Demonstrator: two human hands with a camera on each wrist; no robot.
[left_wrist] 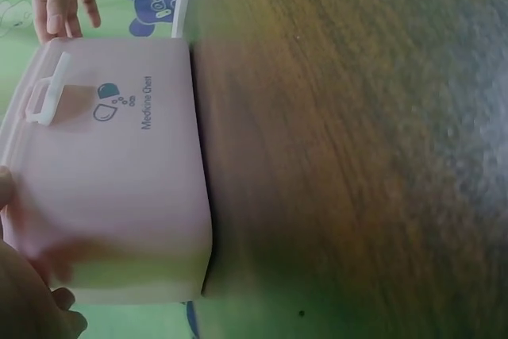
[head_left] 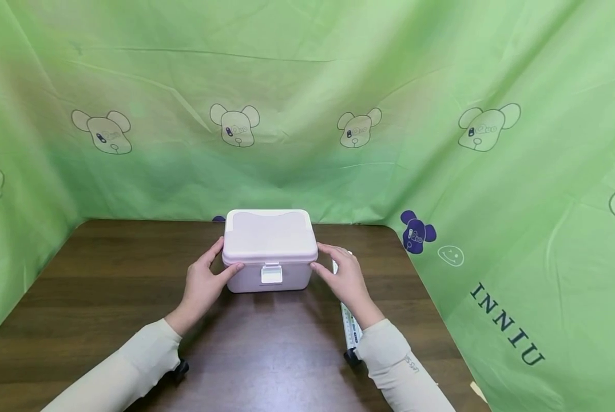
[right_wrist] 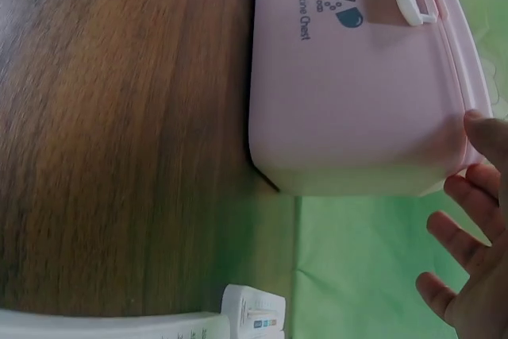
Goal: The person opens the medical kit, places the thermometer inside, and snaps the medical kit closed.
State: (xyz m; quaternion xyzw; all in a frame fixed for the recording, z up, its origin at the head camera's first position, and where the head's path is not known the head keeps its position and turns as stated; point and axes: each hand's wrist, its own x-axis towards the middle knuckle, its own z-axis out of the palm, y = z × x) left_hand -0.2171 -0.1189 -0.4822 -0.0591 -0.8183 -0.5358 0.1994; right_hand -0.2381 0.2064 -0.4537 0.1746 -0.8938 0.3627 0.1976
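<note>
A pale pink medicine box (head_left: 269, 237) with a white latch (head_left: 272, 274) stands on the table, its lid down. The latch juts out from the front wall in both wrist views, above the printed words "Medicine Chest". At the box's left end, my left hand (head_left: 202, 286) holds the lid's front corner, thumb in front and fingers along the side. My right hand (head_left: 345, 280) grips the opposite corner the same way, thumb (right_wrist: 475, 117) on the front edge of the lid. Its other fingers spread loosely beside the end wall.
A white strip with ruler-like markings (head_left: 349, 329) lies under my right forearm, with a small white packet (right_wrist: 252, 311) at its far end in the right wrist view. The brown wooden table (head_left: 111, 274) meets a green printed curtain (head_left: 297, 166) at the back and sides.
</note>
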